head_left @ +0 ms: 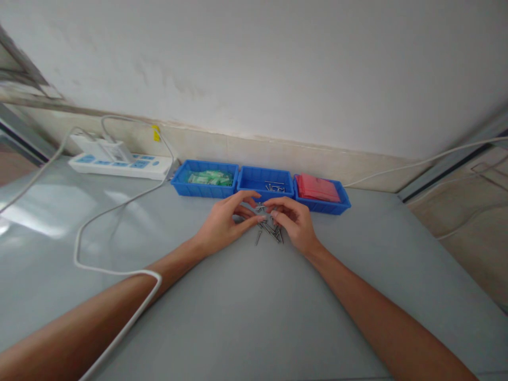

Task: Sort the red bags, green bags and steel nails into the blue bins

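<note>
A small heap of metal screws (270, 229) lies on the grey table between my two hands. My left hand (231, 219) reaches in from the left with its thumb and fingers apart, curved around the left side of the heap; nothing shows in its grip. From the right, my right hand (295, 220) is bent over the heap, its fingers curled and its thumb drawn in, with a screw at the thumb tip. Just behind the hands stands the middle blue bin (254, 173), with several loose screws (275, 187) in it.
The left blue bin (183, 189) holds green-and-white packets (210, 178). Folded red plastic (318, 188) lies in the right blue bin (333, 208). A white power strip (119, 168) is at the back left. A white cable (115, 272) crosses above my left forearm. A wall (254, 79) stands behind.
</note>
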A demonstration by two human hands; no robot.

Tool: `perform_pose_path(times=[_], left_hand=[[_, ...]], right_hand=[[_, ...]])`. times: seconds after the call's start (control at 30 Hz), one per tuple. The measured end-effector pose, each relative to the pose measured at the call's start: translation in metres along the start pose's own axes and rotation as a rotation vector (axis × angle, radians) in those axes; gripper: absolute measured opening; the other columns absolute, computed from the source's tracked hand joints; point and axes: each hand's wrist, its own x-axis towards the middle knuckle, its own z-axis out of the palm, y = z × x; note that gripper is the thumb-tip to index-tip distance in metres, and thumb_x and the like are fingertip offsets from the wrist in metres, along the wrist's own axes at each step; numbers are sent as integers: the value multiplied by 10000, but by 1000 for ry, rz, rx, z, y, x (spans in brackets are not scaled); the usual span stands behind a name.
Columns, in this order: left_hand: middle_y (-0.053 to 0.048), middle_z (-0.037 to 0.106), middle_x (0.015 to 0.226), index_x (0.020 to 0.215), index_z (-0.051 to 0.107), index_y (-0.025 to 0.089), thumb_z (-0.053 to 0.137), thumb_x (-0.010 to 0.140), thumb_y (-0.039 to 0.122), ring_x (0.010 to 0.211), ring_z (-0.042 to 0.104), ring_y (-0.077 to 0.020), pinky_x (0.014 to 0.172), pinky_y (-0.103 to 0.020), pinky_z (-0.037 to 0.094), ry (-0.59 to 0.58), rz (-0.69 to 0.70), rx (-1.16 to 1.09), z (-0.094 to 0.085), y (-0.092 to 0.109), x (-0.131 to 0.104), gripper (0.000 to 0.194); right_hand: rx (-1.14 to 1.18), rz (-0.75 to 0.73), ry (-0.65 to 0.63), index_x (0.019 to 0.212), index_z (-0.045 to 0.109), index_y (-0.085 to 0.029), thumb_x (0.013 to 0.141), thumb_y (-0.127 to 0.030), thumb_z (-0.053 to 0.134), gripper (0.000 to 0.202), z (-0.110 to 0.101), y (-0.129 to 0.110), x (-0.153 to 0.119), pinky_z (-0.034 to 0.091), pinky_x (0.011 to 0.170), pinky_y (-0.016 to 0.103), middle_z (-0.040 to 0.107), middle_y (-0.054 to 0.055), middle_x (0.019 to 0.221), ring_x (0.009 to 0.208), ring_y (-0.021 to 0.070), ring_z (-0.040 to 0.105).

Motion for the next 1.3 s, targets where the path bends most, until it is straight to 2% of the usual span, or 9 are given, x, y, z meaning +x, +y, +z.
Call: perform_pose_path(times=[0.1,0.2,0.3,0.5,0.67,1.0,1.13,1.23,1.3], left_hand=[[-49,709,976,1193,614,203,720,873,492,793,714,-177,780,-303,598,-3,66,183,-1,0,2,444],[-61,715,999,1169,650,203,753,838,503,861,686,-210,824,-336,565,-44,127,328,-2,-2,2,458],[-74,713,1019,1183,662,192,740,847,506,876,678,-220,830,-344,554,-50,125,360,-2,-4,2,466],[-91,705,1029,999,744,196,713,875,442,975,661,-247,904,-365,533,-127,181,386,-1,-9,1,277],[-72,691,985,951,750,190,658,932,350,933,660,-212,879,-332,529,-132,190,377,0,-12,1,185],[-66,666,905,886,675,169,589,984,344,847,637,-198,781,-305,511,-160,202,448,-2,-7,1,218],[-81,671,966,965,681,174,648,935,430,909,633,-222,825,-333,511,-143,224,464,0,-1,-1,260],[-85,671,998,985,689,182,717,875,455,967,622,-252,892,-380,496,-191,264,512,1,0,-2,295],[-83,665,996,950,688,183,707,888,433,974,618,-251,892,-379,493,-221,272,516,1,-1,-2,258]], right_hand=[[10,-16,102,1048,755,-221,836,-225,613,256,-1,0,0,493,614,271,728,42,922,665,133,597],[-5,-15,156,1106,740,-234,831,-221,602,308,0,0,0,495,616,277,747,46,998,652,127,589],[18,13,208,1111,735,-233,820,-237,605,319,0,1,1,500,603,282,759,47,1000,620,125,577],[64,81,315,1191,714,-215,801,-266,602,409,0,7,5,503,571,291,760,93,1117,578,116,561],[29,106,297,1322,643,-246,801,-257,613,522,1,9,7,512,558,279,722,106,1255,583,104,590],[36,15,226,1226,653,-256,820,-216,614,410,3,6,3,524,569,265,743,60,1112,597,102,585],[43,8,195,1211,649,-249,825,-207,616,390,3,3,2,522,580,260,738,55,1098,599,96,587],[48,7,193,1196,648,-246,830,-207,616,369,2,3,2,525,583,260,735,52,1081,599,94,584],[49,7,188,1184,650,-248,833,-211,618,354,2,4,1,528,585,260,732,49,1075,596,92,578]])
